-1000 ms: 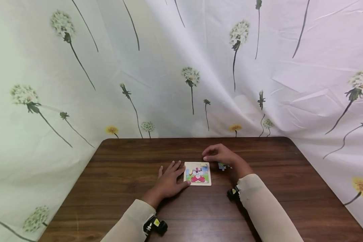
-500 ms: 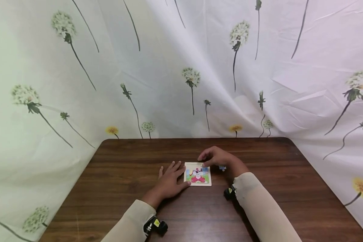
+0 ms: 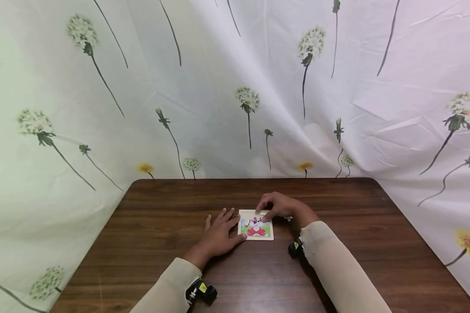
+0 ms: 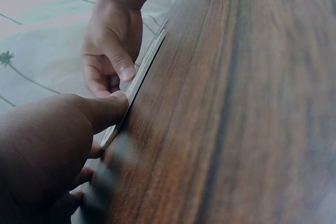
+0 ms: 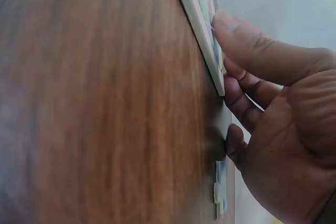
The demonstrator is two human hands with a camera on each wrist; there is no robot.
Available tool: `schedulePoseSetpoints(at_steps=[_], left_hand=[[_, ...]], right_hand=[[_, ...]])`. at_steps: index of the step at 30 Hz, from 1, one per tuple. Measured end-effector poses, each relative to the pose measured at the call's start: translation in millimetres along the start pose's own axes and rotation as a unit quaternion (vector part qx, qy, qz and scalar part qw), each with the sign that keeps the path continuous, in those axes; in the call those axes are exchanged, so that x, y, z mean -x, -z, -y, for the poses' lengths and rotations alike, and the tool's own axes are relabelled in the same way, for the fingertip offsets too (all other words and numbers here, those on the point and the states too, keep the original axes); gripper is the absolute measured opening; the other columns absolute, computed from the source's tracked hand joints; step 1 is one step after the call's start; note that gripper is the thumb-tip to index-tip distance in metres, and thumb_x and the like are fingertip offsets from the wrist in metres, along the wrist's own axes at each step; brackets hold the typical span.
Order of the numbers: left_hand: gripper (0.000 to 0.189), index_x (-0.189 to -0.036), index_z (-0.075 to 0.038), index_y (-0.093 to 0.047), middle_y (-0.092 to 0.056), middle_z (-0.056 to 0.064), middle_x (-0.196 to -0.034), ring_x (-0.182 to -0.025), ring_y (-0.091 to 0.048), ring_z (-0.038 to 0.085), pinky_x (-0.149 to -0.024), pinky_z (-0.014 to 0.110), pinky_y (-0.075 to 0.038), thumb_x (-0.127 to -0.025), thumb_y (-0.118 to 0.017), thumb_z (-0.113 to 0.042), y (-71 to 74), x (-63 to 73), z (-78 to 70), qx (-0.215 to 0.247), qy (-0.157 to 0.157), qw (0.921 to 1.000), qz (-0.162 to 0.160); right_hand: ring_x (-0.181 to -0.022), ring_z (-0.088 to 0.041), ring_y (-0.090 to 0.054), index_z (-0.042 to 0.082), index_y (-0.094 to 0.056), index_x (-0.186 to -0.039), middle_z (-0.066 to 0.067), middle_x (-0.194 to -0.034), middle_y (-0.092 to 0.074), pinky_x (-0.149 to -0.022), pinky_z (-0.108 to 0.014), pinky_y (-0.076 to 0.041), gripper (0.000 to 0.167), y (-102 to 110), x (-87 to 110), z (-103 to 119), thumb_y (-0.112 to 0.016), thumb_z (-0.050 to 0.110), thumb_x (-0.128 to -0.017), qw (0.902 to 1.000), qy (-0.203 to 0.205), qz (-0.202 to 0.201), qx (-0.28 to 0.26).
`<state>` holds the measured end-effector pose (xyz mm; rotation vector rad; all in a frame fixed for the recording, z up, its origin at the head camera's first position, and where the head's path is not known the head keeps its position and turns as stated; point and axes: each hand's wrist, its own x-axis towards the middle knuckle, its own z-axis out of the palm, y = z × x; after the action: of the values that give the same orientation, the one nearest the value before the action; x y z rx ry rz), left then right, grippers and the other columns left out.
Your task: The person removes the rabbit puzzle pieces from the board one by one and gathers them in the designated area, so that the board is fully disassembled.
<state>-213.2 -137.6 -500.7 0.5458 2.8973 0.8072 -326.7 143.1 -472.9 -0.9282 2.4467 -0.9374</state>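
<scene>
A small square jigsaw puzzle [image 3: 256, 238] with a pale frame and a pink-and-white cartoon animal lies flat on the table. My left hand [image 3: 216, 235] rests along its left side, thumb on the lower corner and the other fingers spread straight. At the upper right corner, my right hand [image 3: 283, 205] bends over the frame, pinching a puzzle piece [image 3: 263, 213] between thumb and fingers; most of that piece is hidden. The right wrist view has the thumb tip against the picture, above the frame edge [image 5: 202, 38]. Beside the right palm lie loose puzzle pieces [image 5: 220, 190], partly covered.
The brown wooden table [image 3: 160, 208] reaches back to a white cloth [image 3: 211, 126] printed with dandelions. Black wrist cameras are strapped to the left sleeve [image 3: 168, 282] and the right sleeve [image 3: 340, 265].
My right hand has moved left and down from beyond the upper right corner onto the puzzle, its thumb now over the picture. My left hand has stayed in place.
</scene>
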Motion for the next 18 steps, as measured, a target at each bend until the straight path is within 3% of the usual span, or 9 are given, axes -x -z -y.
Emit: schedulePoseSetpoints(at_steps=[6, 13, 18], left_hand=[[0.076, -0.164, -0.018, -0.053, -0.036, 0.009, -0.179, -0.171, -0.022, 0.037, -0.13, 0.079, -0.006, -0.103, -0.068, -0.06, 0.8, -0.3, 1.0, -0.002, 0.001, 1.0, 0.001], [0.076, -0.163, -0.017, -0.054, -0.036, 0.01, -0.179, -0.17, -0.023, 0.038, -0.13, 0.079, -0.007, -0.102, -0.068, -0.06, 0.3, -0.7, 1.6, -0.003, 0.0, 1.0, 0.001], [0.076, -0.163, -0.017, -0.054, -0.036, 0.009, -0.179, -0.171, -0.023, 0.038, -0.13, 0.079, -0.007, -0.102, -0.068, -0.061, 0.0, -1.9, 1.5, -0.003, 0.001, 1.0, 0.001]], right_hand=[[-0.107, -0.015, -0.06, 0.02, -0.086, -0.109, 0.0, -0.117, -0.069, -0.099, -0.035, -0.051, 0.02, 1.9, -2.9, 0.2, -0.092, 0.018, -0.09, 0.9998, -0.007, 0.016, 0.009], [-0.112, -0.018, -0.06, 0.017, -0.084, -0.115, -0.004, -0.122, -0.069, -0.104, -0.04, -0.051, 0.021, 6.0, -0.5, -1.6, -0.088, 0.015, -0.094, 0.9985, 0.017, 0.044, 0.027], [-0.113, -0.017, -0.058, 0.016, -0.082, -0.116, -0.004, -0.126, -0.067, -0.104, -0.039, -0.049, 0.023, 7.5, 0.1, 0.5, -0.087, 0.013, -0.094, 0.9982, 0.01, 0.051, 0.032]])
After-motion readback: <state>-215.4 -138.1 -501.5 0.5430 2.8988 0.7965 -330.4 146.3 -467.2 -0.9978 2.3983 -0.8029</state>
